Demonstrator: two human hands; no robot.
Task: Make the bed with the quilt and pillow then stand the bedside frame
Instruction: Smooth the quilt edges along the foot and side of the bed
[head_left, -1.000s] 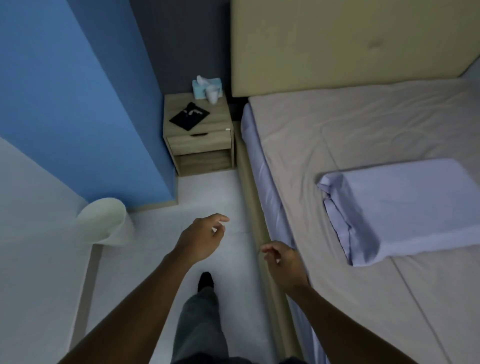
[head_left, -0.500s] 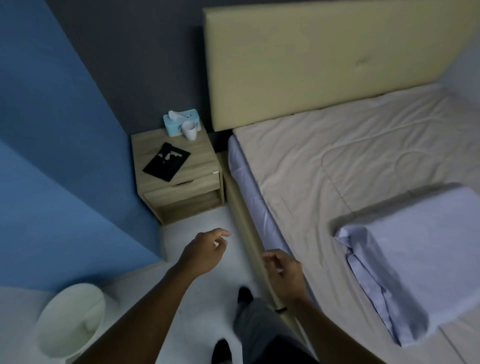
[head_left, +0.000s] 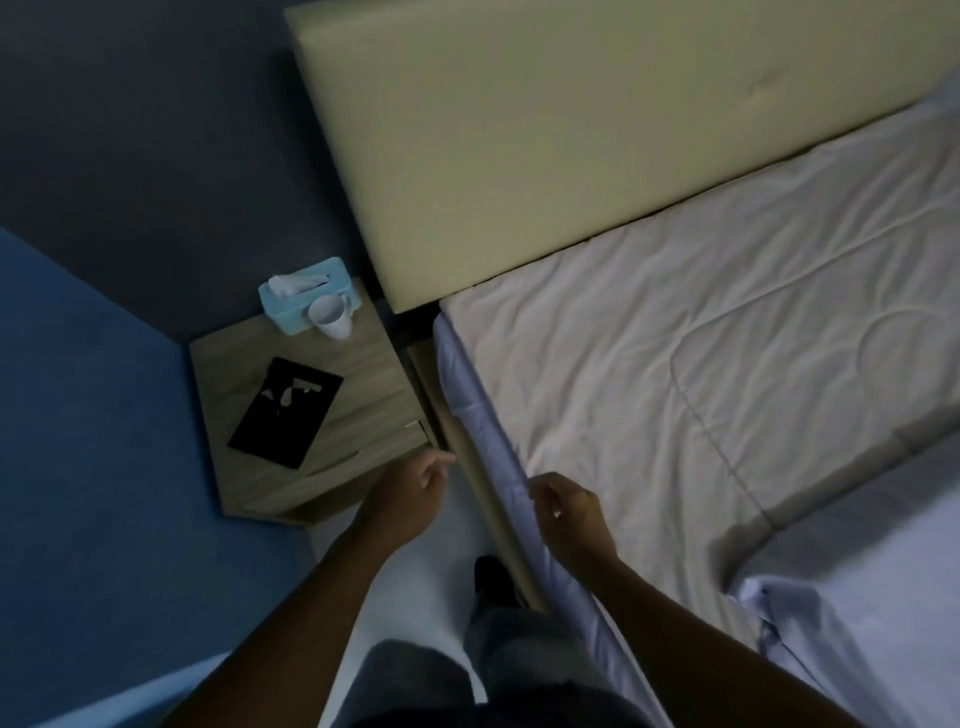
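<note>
A black bedside frame (head_left: 284, 411) lies flat, face down, on the wooden nightstand (head_left: 363, 364) at the left. The beige quilt (head_left: 675, 332) is spread over the bed up to the cream headboard (head_left: 519, 130). A pale lilac pillow (head_left: 862, 613) lies at the lower right, away from the headboard. My left hand (head_left: 410, 493) hovers in front of the nightstand's near corner, fingers loosely curled and holding nothing. My right hand (head_left: 569, 512) hangs over the bed's left edge by the lilac sheet (head_left: 478, 426), also loosely curled and holding nothing.
A light blue tissue box (head_left: 306, 292) and a white cup (head_left: 330, 316) stand at the back of the nightstand. A blue wall (head_left: 93, 415) closes the left side. My legs and a dark foot (head_left: 491, 571) stand in the narrow floor strip beside the bed.
I have stepped forward towards the headboard. The nightstand and frame are now much closer to my left hand. The white bin has dropped out of view. Both hands stay empty.
</note>
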